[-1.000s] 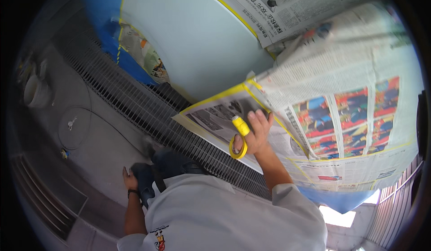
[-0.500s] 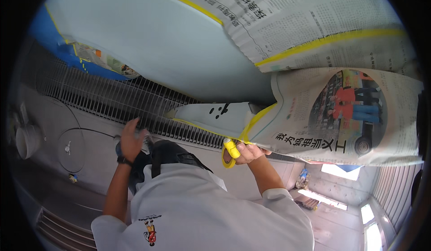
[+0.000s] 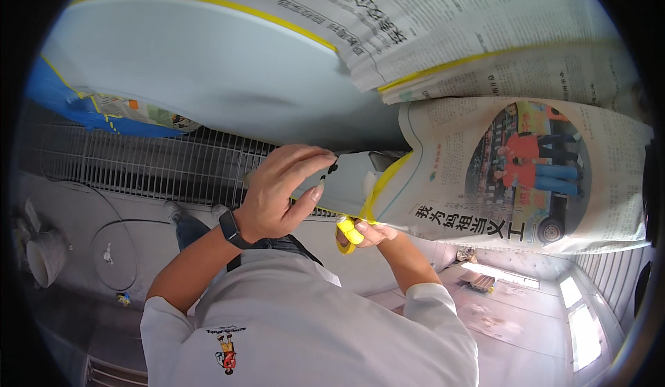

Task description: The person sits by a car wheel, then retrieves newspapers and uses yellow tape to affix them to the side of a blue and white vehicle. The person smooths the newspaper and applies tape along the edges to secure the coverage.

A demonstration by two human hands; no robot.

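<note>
My right hand [image 3: 376, 233] is closed on a roll of yellow masking tape [image 3: 351, 231], close under the lower corner of a newspaper sheet [image 3: 443, 172]. A strip of yellow tape [image 3: 385, 182] runs along that sheet's left edge, beside a narrow pale panel [image 3: 355, 172] with dark holes. Over the left part of this panel is my left hand [image 3: 282, 191], wearing a dark watch. Its thumb and fingers are apart, with nothing visible between them; whether the fingertips touch the panel I cannot tell.
A large pale blue-grey curved panel [image 3: 201, 54] spans the upper left, edged with yellow tape and more newspaper [image 3: 471, 27]. Blue covering [image 3: 59, 106] hangs at the far left. Below lie a floor grating [image 3: 152, 162], a cable [image 3: 104, 224] and a bucket [image 3: 47, 259].
My left hand has risen to the right, from over the grating to over the narrow panel. My right hand keeps the tape roll near the newspaper corner. The view has shifted slightly.
</note>
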